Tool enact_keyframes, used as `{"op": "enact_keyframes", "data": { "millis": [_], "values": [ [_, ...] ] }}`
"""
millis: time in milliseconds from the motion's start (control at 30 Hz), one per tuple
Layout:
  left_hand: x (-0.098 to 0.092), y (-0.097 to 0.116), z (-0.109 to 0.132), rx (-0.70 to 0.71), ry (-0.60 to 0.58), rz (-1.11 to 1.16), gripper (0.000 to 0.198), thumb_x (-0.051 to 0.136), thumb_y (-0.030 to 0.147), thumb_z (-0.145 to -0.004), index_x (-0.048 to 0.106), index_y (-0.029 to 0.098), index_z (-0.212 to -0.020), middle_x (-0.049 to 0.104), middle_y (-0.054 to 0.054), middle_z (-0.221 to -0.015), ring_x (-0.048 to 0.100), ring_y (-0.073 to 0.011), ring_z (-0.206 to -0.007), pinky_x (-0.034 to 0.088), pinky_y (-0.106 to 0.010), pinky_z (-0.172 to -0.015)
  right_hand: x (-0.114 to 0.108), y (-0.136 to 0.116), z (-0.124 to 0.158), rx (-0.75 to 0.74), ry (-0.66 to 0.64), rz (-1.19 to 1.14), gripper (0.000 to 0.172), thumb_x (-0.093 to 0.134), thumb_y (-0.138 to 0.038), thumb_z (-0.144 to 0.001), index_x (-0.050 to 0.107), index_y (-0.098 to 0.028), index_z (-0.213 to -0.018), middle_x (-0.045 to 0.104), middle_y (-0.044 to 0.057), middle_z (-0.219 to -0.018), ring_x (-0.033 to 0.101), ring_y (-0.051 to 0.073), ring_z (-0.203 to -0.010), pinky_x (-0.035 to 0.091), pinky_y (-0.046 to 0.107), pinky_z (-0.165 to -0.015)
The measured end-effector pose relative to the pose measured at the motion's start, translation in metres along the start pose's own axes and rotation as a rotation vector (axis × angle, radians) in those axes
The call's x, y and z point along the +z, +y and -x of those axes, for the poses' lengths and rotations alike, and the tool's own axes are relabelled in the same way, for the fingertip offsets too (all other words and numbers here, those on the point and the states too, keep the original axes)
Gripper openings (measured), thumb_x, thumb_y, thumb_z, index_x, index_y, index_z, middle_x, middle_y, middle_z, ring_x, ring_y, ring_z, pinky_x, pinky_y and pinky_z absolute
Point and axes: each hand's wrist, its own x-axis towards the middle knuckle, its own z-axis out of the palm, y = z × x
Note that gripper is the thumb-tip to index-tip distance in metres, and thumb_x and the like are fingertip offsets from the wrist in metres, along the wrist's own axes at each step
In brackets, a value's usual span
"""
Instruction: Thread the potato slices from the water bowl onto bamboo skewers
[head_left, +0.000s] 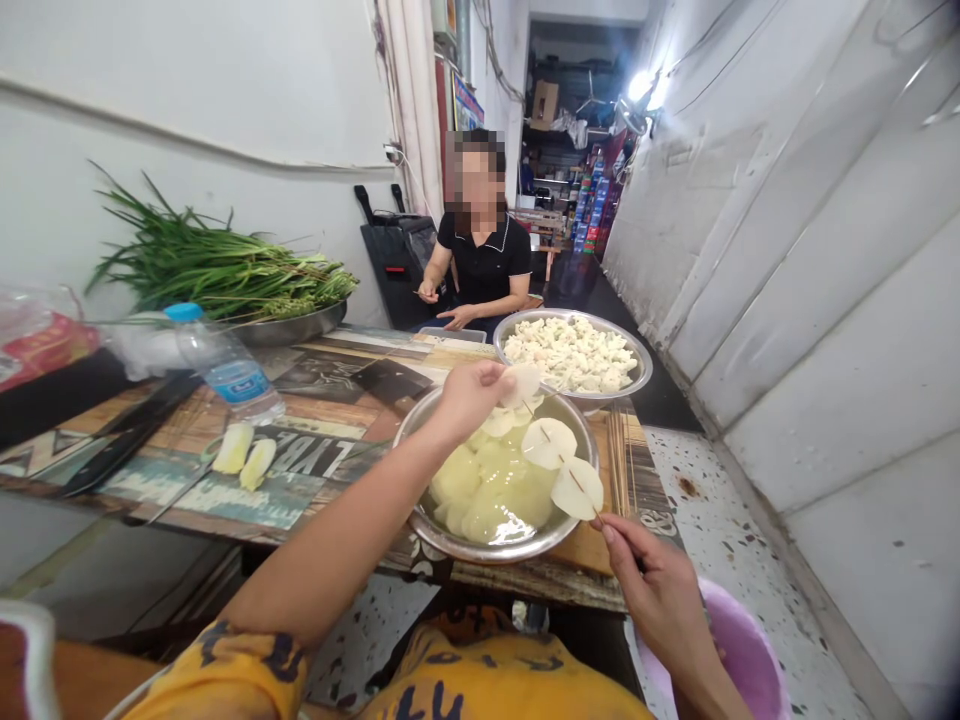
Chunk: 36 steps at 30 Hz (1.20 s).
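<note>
In the head view, the left hand (pixel 471 395) is pinching a pale slice (pixel 523 383) between thumb and fingers at the far tip of a thin skewer (pixel 559 462); the right hand (pixel 660 590) is closing its fingertips around the skewer's near end, just off the table (pixel 322 400) edge; 2 threaded slices (pixel 577 488) are sitting on the stick, a little apart from each other; the whole stick is hanging above a steel bowl (pixel 420 515) that is holding more slices in water.

Just behind it a second bowl (pixel 637 372) is carrying white chunks; a co-worker (pixel 486 262) in a black shirt is sitting across the table, both hands near its far edge; to the left a plastic bottle (pixel 225 370), a pile of green stalks (pixel 217 265) and 2 pale pieces (pixel 247 455) are lying on the patterned top.

Doing this well seems to be a matter of piercing the slice near its middle, with the stick in line with the push; the left fingers are best placed beside the tip, not ahead of it; the slices look wet, so a firm pinch is probably helping; staying over the bowl is letting drips fall back in.
</note>
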Motion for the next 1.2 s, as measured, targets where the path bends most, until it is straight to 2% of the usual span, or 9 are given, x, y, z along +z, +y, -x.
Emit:
{"op": "enact_keyframes", "data": {
  "millis": [133, 433, 633, 700, 767, 833, 900, 1000, 1200],
  "values": [
    [-0.001, -0.004, -0.004, -0.054, 0.005, 0.072, 0.018, 0.07, 0.026, -0.062, 0.064, 0.012, -0.07, 0.062, 0.0, -0.058, 0.052, -0.0085, -0.05, 0.041, -0.02, -0.049, -0.001, 0.001, 0.001, 0.003, 0.007, -0.008, 0.029, 0.049, -0.035, -0.088, 0.072, -0.017, -0.092, 0.075, 0.008, -0.079, 0.071, 0.021, -0.068, 0.056, 0.027, -0.064],
    [0.002, -0.003, -0.001, -0.171, -0.054, 0.18, 0.02, 0.073, 0.022, -0.061, 0.064, 0.01, -0.073, 0.063, -0.001, -0.061, 0.056, -0.0091, -0.053, 0.045, -0.021, -0.052, 0.002, 0.003, 0.001, 0.004, 0.027, -0.031, 0.028, 0.05, -0.034, -0.088, 0.073, -0.018, -0.092, 0.076, 0.008, -0.085, 0.072, 0.022, -0.074, 0.057, 0.028, -0.066],
    [0.003, -0.004, -0.002, -0.196, 0.023, 0.208, 0.017, 0.074, 0.019, -0.062, 0.064, 0.011, -0.072, 0.064, -0.001, -0.061, 0.057, -0.0101, -0.053, 0.046, -0.023, -0.053, 0.004, 0.006, 0.004, 0.001, 0.03, -0.055, 0.026, 0.051, -0.032, -0.087, 0.072, -0.018, -0.096, 0.075, 0.009, -0.09, 0.071, 0.022, -0.079, 0.056, 0.03, -0.071],
    [0.003, -0.003, -0.002, -0.247, 0.01, 0.264, 0.013, 0.073, 0.015, -0.064, 0.065, 0.01, -0.073, 0.064, -0.001, -0.061, 0.057, -0.0098, -0.053, 0.046, -0.022, -0.053, 0.004, 0.008, 0.004, 0.007, 0.031, -0.08, 0.025, 0.053, -0.032, -0.086, 0.072, -0.018, -0.096, 0.075, 0.009, -0.091, 0.07, 0.022, -0.081, 0.055, 0.03, -0.073],
    [0.002, -0.001, -0.002, -0.327, -0.038, 0.362, 0.009, 0.07, 0.011, -0.068, 0.065, 0.01, -0.074, 0.065, -0.003, -0.063, 0.059, -0.0101, -0.055, 0.047, -0.022, -0.054, 0.003, 0.011, 0.005, 0.047, 0.021, -0.137, 0.025, 0.056, -0.033, -0.085, 0.072, -0.018, -0.095, 0.074, 0.007, -0.081, 0.069, 0.021, -0.073, 0.054, 0.028, -0.066],
    [0.0, 0.002, -0.001, -0.395, -0.093, 0.47, 0.004, 0.066, 0.008, -0.072, 0.065, 0.009, -0.076, 0.066, -0.005, -0.066, 0.061, -0.0108, -0.058, 0.049, -0.022, -0.058, 0.004, 0.013, 0.006, 0.136, -0.032, -0.28, 0.028, 0.056, -0.036, -0.085, 0.071, -0.016, -0.096, 0.065, 0.003, -0.061, 0.061, 0.017, -0.055, 0.048, 0.024, -0.051],
    [-0.001, 0.005, -0.001, -0.433, -0.144, 0.549, 0.005, 0.06, 0.005, -0.076, 0.064, 0.009, -0.075, 0.067, -0.006, -0.068, 0.062, -0.0109, -0.061, 0.051, -0.022, -0.061, 0.005, 0.015, 0.006, 0.261, -0.124, -0.493, 0.033, 0.053, -0.04, -0.087, 0.068, -0.014, -0.099, 0.047, -0.004, -0.047, 0.044, 0.011, -0.04, 0.035, 0.021, -0.039],
    [-0.002, 0.007, -0.001, -0.492, -0.187, 0.611, 0.012, 0.055, 0.004, -0.08, 0.064, 0.009, -0.075, 0.067, -0.006, -0.069, 0.062, -0.0104, -0.062, 0.051, -0.022, -0.063, 0.006, 0.018, 0.005, 0.382, -0.204, -0.701, 0.036, 0.052, -0.043, -0.087, 0.066, -0.013, -0.101, 0.032, -0.008, -0.046, 0.029, 0.007, -0.038, 0.023, 0.019, -0.037],
    [-0.001, 0.008, -0.003, -0.576, -0.162, 0.594, 0.013, 0.054, 0.004, -0.08, 0.064, 0.01, -0.076, 0.067, -0.005, -0.069, 0.063, -0.011, -0.062, 0.051, -0.022, -0.062, 0.009, 0.027, 0.003, 0.21, -0.083, -0.407, 0.026, 0.058, -0.036, -0.084, 0.071, -0.015, -0.094, 0.051, -0.002, -0.052, 0.046, 0.012, -0.047, 0.038, 0.023, -0.046]
  ]
}}
